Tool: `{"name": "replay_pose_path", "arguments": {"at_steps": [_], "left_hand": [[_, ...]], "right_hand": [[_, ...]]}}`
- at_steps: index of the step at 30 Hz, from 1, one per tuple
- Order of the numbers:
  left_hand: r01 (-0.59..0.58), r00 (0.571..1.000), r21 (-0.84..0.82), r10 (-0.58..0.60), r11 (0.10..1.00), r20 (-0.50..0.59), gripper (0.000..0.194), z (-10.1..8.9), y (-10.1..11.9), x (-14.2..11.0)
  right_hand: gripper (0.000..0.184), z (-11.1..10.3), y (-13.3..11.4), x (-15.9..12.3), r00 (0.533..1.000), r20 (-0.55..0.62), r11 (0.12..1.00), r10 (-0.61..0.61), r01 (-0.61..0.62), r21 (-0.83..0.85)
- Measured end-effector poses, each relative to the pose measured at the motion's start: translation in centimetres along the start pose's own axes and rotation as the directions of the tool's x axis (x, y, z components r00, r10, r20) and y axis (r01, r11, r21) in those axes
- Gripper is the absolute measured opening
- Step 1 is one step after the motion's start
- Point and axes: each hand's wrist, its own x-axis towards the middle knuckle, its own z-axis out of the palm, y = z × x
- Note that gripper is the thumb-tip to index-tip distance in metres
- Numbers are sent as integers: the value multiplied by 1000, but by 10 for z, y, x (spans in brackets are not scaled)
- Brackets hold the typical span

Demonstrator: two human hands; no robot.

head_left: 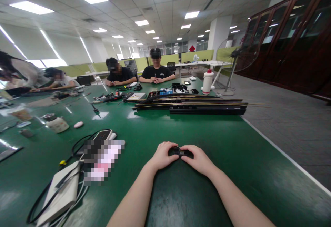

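Observation:
Both my hands meet over the green table in front of me. Between them is a small black part (181, 152) with a lighter, metallic-looking patch in its middle; its exact kind I cannot make out. My left hand (164, 155) closes thumb and fingers round the part's left end. From the other side, my right hand (197, 158) pinches the right end the same way. The fingers cover both ends of the part, so only its middle shows. It sits at or just above the tabletop.
Long black rails (207, 109) with thin brass-coloured rods lie across the table ahead. A white bottle with a red top (207, 82) stands behind them. To my left are a white box (60, 189), cables, a phone-like device (102, 135) and a jar (57, 124). Several people sit around the table.

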Motion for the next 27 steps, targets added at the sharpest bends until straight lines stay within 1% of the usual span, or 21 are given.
{"name": "replay_pose_path", "arguments": {"at_steps": [12,27], "left_hand": [[4,1000,-7,-4,1000,7,37,-1,2,0],[-2,1000,-13,2,1000,4,39,-1,1,0]], "right_hand": [[25,-1,-3,0,1000,1,1000,15,-15,3],[20,0,1,1,1000,-1,1000,-1,1,-2]]}}
